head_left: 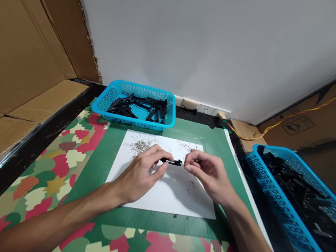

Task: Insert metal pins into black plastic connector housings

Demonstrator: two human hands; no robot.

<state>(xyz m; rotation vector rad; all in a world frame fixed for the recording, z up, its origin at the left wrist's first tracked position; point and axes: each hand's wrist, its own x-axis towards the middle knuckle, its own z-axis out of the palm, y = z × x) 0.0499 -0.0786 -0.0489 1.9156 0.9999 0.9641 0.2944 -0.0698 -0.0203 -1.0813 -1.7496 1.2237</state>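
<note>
My left hand (147, 170) pinches a small black plastic part (175, 162) between thumb and fingers, above a white sheet of paper (159, 194). The part lies sideways, its notched end pointing right. Close to that end, my right hand (207, 169) has thumb and fingertips pressed together; whatever they hold, if anything, is too small to make out. A pile of tiny metal pieces (141, 145) rests on the paper behind my left hand. More small metal pieces (185, 145) are scattered at the paper's far right.
A blue basket (126, 119) with several black parts stands at the back left. Another blue basket (285, 222), full of black pieces, is at the right. Cardboard (22, 42) walls the left side. Sockets (206, 109) and a yellow cable (304, 110) run along the back.
</note>
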